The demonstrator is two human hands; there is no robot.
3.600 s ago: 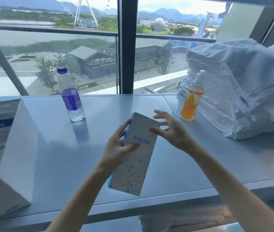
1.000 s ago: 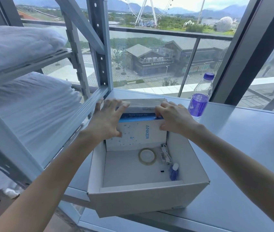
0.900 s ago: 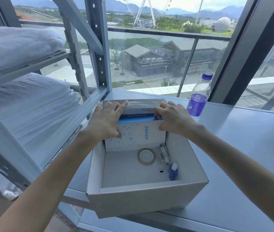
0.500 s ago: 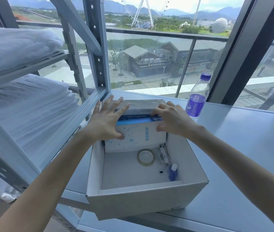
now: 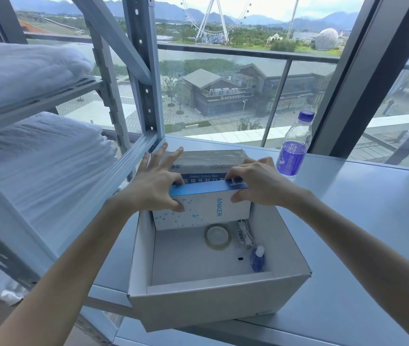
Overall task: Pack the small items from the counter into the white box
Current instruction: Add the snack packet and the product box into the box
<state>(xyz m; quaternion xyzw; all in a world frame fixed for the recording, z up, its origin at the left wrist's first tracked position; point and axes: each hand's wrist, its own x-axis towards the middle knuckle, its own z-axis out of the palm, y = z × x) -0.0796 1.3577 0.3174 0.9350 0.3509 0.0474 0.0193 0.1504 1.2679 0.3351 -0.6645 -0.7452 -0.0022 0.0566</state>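
1. Cardboard forms the white box [image 5: 210, 305], open-topped at the counter's [image 5: 363, 221] near left edge, so things drop straight in.
2. Standing on its long edge against the far wall, the Anker carton [image 5: 206, 211] probably saves floor space.
3. Left hand [image 5: 156, 188] pinches its left end, the other fingers splayed apart; right hand [image 5: 255, 186] clamps the right end.
4. Tape roll [image 5: 217, 236], cable [image 5: 245, 233] and small blue bottle [image 5: 257, 259] lie on the box's floor.

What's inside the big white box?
Inside the white box: an Anker box standing at the back, held by both hands, a tape roll, a white cable and a small blue bottle. Anything behind the Anker box down inside is hidden.
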